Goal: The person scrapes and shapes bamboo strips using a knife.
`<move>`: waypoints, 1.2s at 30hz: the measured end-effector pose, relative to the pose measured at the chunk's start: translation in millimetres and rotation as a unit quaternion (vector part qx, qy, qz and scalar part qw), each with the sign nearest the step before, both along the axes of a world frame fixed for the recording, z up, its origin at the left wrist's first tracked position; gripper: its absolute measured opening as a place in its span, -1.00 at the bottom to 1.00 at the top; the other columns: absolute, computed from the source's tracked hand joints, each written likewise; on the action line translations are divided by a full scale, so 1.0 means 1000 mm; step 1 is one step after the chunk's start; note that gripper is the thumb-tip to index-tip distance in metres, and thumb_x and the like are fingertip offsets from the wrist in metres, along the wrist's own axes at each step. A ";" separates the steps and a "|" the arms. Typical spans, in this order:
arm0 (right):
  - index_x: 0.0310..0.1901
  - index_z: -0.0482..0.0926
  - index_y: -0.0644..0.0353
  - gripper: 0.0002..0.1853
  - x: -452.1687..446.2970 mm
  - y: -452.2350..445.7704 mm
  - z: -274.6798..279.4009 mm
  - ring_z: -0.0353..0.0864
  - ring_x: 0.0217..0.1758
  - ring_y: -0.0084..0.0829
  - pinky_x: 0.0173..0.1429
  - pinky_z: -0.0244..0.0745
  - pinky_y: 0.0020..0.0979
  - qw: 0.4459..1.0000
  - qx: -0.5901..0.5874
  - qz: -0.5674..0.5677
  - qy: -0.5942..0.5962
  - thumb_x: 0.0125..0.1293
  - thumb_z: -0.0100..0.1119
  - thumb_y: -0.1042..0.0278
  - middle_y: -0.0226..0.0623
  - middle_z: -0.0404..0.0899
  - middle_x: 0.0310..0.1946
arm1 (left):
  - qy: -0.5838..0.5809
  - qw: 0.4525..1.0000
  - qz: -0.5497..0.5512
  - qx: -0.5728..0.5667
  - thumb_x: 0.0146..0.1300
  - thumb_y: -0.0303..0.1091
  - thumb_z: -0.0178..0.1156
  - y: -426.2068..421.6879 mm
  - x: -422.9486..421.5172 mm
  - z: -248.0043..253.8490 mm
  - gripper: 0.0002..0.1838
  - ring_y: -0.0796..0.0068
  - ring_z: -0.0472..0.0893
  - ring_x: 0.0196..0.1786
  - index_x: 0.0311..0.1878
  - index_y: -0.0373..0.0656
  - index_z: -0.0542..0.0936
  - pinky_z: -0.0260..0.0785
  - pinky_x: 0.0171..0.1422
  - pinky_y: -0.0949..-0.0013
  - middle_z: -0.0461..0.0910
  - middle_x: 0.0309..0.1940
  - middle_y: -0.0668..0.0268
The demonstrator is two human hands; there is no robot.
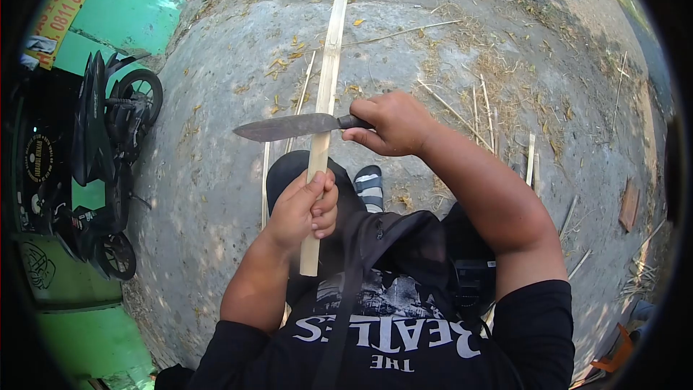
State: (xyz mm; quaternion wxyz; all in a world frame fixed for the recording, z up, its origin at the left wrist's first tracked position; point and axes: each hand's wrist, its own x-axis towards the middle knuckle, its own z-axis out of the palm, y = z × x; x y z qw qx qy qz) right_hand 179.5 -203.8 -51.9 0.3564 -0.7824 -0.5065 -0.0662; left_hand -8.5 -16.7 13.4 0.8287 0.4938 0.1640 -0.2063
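Note:
A long pale bamboo strip [328, 76] runs from my lap up past the top of the view. My left hand [303, 208] is closed around its lower part, and the strip's near end sticks out below the fist. In my right hand [393, 124] is the dark handle of a large knife [285, 127]. The broad, dark blade points left and lies across the strip, a little above my left hand. Blade and strip appear to touch.
Thin bamboo slivers [455, 112] and dry leaves are scattered over the concrete ground [209, 195]. A motorcycle [108, 166] stands at the left by a green wall. A brown wooden piece [629, 204] lies at the right. My sandalled foot [369, 188] is below the knife.

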 end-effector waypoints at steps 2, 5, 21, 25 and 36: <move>-0.24 0.54 0.06 -0.49 -0.003 -0.001 0.005 0.67 -0.40 0.08 -0.34 0.51 0.06 0.999 -0.004 0.026 -0.017 0.47 0.19 -0.31 -0.13 0.60 -0.54 | -0.010 0.999 0.005 -0.032 0.76 -0.04 -0.18 0.002 -0.001 -0.001 -0.71 0.69 0.16 -0.67 -0.05 -0.02 0.35 0.15 -0.60 0.51 0.20 -0.54 0.50; -0.23 0.54 0.05 -0.50 0.007 -0.002 0.000 0.68 -0.39 0.07 -0.33 0.52 0.04 1.000 0.015 0.010 -0.003 0.46 0.20 -0.31 -0.15 0.62 -0.51 | -0.013 1.000 -0.005 0.004 0.76 -0.05 -0.18 -0.001 -0.002 0.004 -0.71 0.69 0.15 -0.67 -0.05 -0.03 0.35 0.15 -0.60 0.51 0.20 -0.54 0.50; -0.26 0.52 0.09 -0.50 0.005 -0.003 -0.004 0.65 -0.43 0.11 -0.32 0.51 0.05 1.000 0.011 -0.005 0.005 0.47 0.22 -0.26 -0.13 0.60 -0.52 | -0.018 1.000 0.015 -0.009 0.77 -0.04 -0.21 0.008 -0.009 0.007 -0.69 0.68 0.13 -0.68 -0.06 -0.03 0.34 0.15 -0.62 0.50 0.19 -0.56 0.49; -0.28 0.51 0.10 -0.48 0.009 -0.006 0.003 0.65 -0.41 0.10 -0.31 0.50 0.05 1.000 -0.024 0.004 0.003 0.47 0.21 -0.28 -0.12 0.59 -0.52 | -0.021 1.000 0.018 -0.011 0.77 -0.04 -0.22 0.010 -0.012 0.011 -0.69 0.67 0.14 -0.68 -0.05 -0.03 0.33 0.16 -0.62 0.49 0.19 -0.56 0.48; -0.27 0.51 0.10 -0.48 -0.007 -0.003 0.010 0.65 -0.43 0.11 -0.34 0.49 0.06 0.998 0.018 0.054 -0.011 0.48 0.20 -0.28 -0.11 0.58 -0.55 | -0.036 0.998 -0.017 -0.041 0.77 -0.05 -0.19 0.017 -0.016 0.012 -0.68 0.64 0.20 -0.63 -0.04 -0.07 0.37 0.20 -0.55 0.45 0.21 -0.53 0.44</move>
